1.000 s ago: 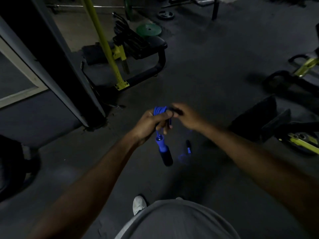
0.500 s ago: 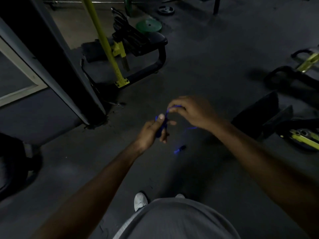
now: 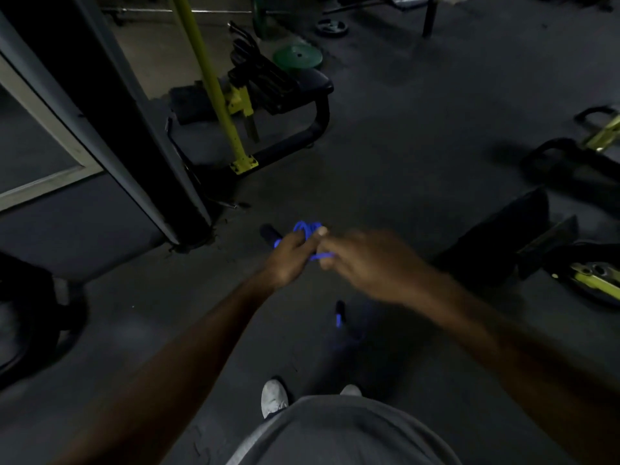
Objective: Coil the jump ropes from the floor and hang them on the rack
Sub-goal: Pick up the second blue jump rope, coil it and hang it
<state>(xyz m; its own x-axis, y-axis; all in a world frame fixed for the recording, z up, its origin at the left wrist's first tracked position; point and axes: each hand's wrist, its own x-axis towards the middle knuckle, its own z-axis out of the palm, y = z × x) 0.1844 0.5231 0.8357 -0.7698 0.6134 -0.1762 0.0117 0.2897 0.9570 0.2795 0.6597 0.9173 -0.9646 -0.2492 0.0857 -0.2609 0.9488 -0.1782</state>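
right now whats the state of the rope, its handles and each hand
rope: partly coiled, in a bunch
left hand: grips the coils
right hand: blurred, pinches a strand
upper handle: sticks out past the left hand
lower handle: loose below the hands, not wound in

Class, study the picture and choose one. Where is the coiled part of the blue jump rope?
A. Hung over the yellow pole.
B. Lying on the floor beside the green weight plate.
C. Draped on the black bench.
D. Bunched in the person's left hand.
D: blue loops of the jump rope stick out above the left hand, whose fingers curl round them; the right hand pinches a strand beside it.
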